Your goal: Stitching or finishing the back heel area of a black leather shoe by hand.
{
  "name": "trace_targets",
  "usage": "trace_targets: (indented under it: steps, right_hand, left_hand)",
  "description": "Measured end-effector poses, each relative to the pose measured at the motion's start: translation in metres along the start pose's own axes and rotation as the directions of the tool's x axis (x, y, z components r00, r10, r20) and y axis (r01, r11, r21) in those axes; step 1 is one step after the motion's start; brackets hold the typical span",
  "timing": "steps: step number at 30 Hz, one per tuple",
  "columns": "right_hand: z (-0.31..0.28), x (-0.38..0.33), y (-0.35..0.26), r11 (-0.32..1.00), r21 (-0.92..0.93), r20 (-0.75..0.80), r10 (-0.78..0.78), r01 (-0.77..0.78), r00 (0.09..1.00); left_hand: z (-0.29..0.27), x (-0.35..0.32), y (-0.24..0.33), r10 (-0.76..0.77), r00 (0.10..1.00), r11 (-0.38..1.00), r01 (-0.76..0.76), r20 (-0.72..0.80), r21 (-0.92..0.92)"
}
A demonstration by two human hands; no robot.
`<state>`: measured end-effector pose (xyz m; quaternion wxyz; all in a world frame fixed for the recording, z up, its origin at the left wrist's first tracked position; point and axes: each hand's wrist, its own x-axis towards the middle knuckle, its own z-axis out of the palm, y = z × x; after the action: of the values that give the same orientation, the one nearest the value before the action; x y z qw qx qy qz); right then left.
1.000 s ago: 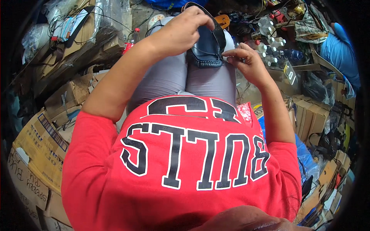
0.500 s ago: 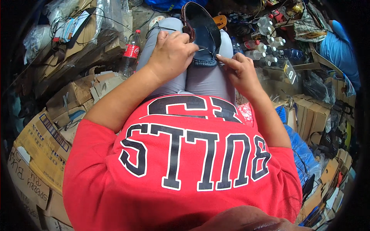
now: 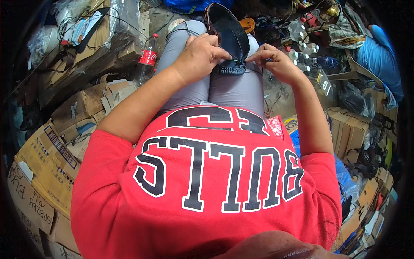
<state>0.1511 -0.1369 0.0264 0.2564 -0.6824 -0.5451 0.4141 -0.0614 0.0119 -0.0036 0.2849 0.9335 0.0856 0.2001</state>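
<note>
Dark shoe (image 3: 231, 39) lies between and beyond the grips, long axis pointing away. Left hand (image 3: 200, 56) nearer its centreline, right hand (image 3: 274, 64) at right edge. Both pinched; can't tell on what.

Left head-worn fisheye, looking steeply down: red shirt (image 3: 211, 179) very near, lap (image 3: 236, 91) farther off, toward upper edge.

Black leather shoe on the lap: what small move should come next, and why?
Perhaps a gentle outward draw by the bare right hand, since it looks pinched beside the gathered near end of the black leather shoe, while the bare left hand reaches just inside. Any thread between them is too fine to confirm.
</note>
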Motion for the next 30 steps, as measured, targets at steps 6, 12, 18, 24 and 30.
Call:
trace_targets:
  steps: [6, 12, 18, 24, 30]
  right_hand:
    - [0.0008, -0.0010, 0.0001, 1.000, 0.008, 0.008, 0.025, -0.025, 1.000]
    - [0.0012, -0.0024, 0.0008, 0.999, 0.024, 0.007, 0.025, -0.025, 1.000]
    - [0.0019, -0.0029, -0.0022, 0.998, 0.050, 0.003, 0.042, -0.042, 0.999]
    - [0.0016, -0.0031, -0.0001, 0.998, 0.057, 0.003, 0.038, -0.038, 0.999]
    - [0.0043, -0.0055, 0.0064, 0.993, 0.113, -0.006, 0.020, -0.020, 1.000]
  left_hand:
    - [-0.0006, -0.0002, 0.0011, -0.031, 0.999, 0.999, 0.030, 0.030, 0.038]
    - [-0.0004, -0.0004, 0.0011, -0.038, 0.999, 0.999, 0.036, 0.039, 0.027]
    - [0.0006, -0.0011, -0.0005, 0.014, 1.000, 0.999, -0.015, 0.006, 0.031]
    - [0.0006, -0.0006, 0.0005, 0.016, 1.000, 0.999, -0.016, 0.018, 0.038]
    - [0.0020, 0.0004, 0.0057, -0.048, 0.996, 0.998, 0.046, 0.071, 0.033]
